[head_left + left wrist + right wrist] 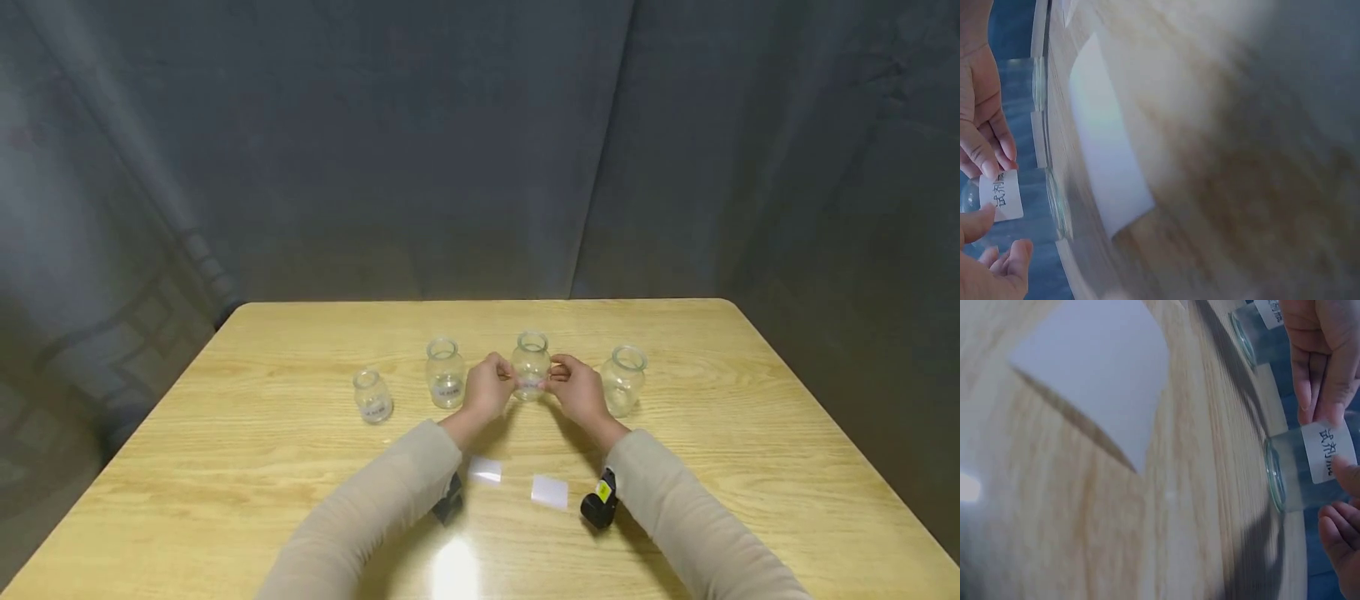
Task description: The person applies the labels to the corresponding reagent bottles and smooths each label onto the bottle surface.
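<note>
A clear glass jar (pixel 532 348) stands on the table between both hands. On its near side is a white label (pixel 1320 450) with handwritten characters. My left hand (pixel 487 390) is at the jar's left side, its thumb on one end of the label and its bent fingers beside the glass. From the other side my right hand (pixel 579 392) holds the jar, with its thumb (pixel 1342 467) pressing the label's opposite end. In the left wrist view, the label (pixel 1009 206) lies against the glass between the two thumbs. Parts of the fingers are hidden behind the jar.
Left of the hands stand a labelled jar (pixel 446 367) and a smaller labelled jar (pixel 372 398). A jar without a visible label (pixel 624 385) is close to the right hand. Two white paper pieces, one left (pixel 485 470) and one right (pixel 550 492), lie nearer, between the forearms.
</note>
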Tool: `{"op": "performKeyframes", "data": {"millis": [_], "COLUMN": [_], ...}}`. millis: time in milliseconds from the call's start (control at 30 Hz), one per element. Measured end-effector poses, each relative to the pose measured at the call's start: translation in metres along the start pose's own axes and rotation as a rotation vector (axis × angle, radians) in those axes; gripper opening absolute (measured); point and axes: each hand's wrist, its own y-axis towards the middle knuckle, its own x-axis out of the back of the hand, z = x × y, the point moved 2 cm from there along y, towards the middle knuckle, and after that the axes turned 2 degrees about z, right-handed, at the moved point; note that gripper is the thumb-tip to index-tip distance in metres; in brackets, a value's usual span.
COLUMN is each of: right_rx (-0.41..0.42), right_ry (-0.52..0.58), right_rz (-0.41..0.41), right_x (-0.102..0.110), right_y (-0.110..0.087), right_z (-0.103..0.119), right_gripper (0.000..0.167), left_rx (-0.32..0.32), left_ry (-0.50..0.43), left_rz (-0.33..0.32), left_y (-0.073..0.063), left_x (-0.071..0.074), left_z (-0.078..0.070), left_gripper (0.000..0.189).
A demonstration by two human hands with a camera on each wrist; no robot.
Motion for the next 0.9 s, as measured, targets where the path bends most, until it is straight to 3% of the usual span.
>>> {"op": "performKeyframes", "data": {"millis": [67,233,433,700,900], "right_rx": [0.009,0.0,-0.01,0.015,-0.003], "right_ry": [-0.011,0.032,0.031,-0.065,-0.069], "right_rz": [0.025,0.098,0.175,0.17,0.187], "right_x": [0.002,0.005,0.009,0.01,0.011], "right_y": [0.001,0.001,0.004,0.007,0.006], "right_z": [-0.001,-0.001,-0.001,0.002,0.001], "right_gripper": [0.045,0.042,0.046,0.043,0.044], "left_rx": [0.026,0.019,-0.001,-0.015,0.001], "left_ry": [0.008,0.065,0.077,0.118,0.144], "left_rz": [0.014,0.044,0.06,0.047,0.076], "left_y": [0.001,0.001,0.003,0.006,0.005], "left_x": [-0.001,0.001,0.004,0.007,0.006], "left_z": [0.0,-0.002,-0.003,-0.006,-0.008], "left_gripper": [0.028,0.045,0.038,0.024,0.028]}}
